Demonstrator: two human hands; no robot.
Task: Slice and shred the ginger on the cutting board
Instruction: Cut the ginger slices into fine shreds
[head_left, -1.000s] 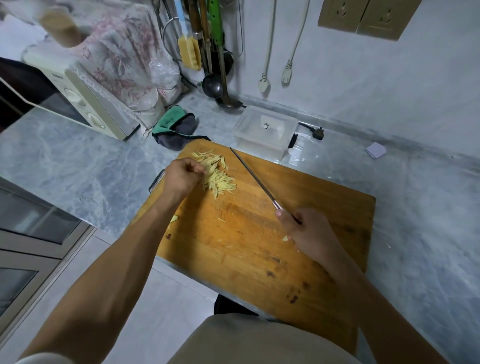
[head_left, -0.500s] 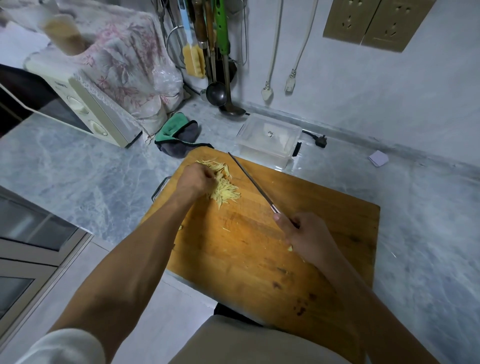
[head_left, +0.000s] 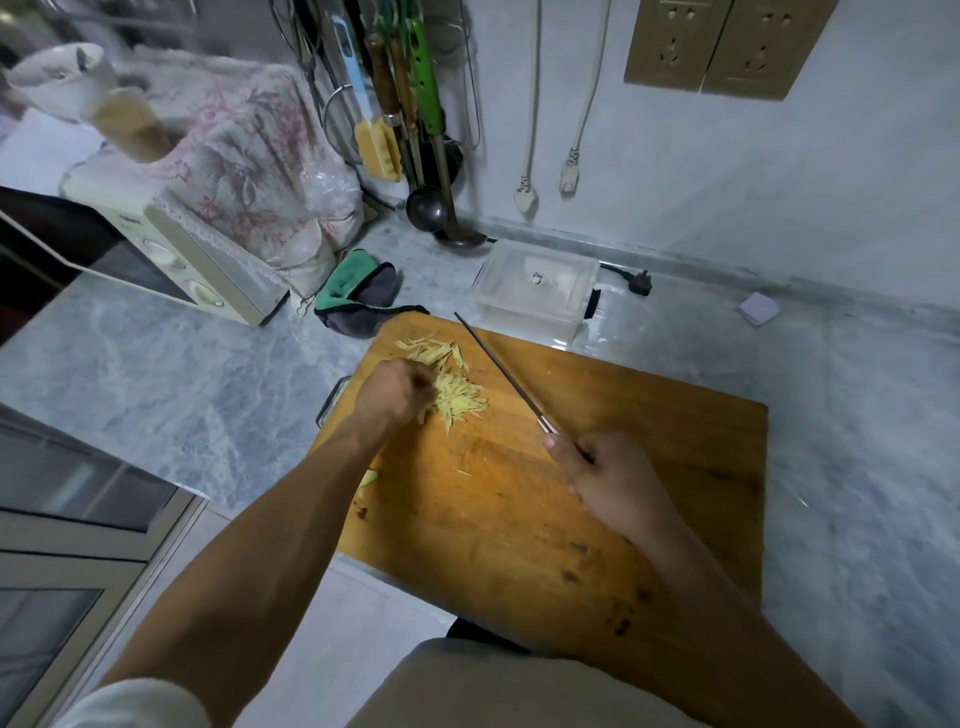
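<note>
A wooden cutting board (head_left: 519, 519) lies on the marble counter. A pile of pale yellow ginger shreds (head_left: 452, 384) sits near its far left corner. My left hand (head_left: 395, 389) rests curled on the left side of that pile, fingers bunched into the shreds. My right hand (head_left: 608, 478) grips the handle of a knife (head_left: 498, 371), whose thin blade points away toward the board's far edge, just right of the ginger. A few stray slivers lie on the board between my hands.
A clear lidded plastic box (head_left: 535, 286) stands behind the board. A green and grey cloth (head_left: 358, 296) lies to its left, beside a covered microwave (head_left: 176, 244). Ladles and utensils (head_left: 415, 130) hang on the wall. The board's near edge overhangs the counter.
My left hand has slid a little along the ginger pile, toward me. The knife and my right hand have stayed about where they were.
</note>
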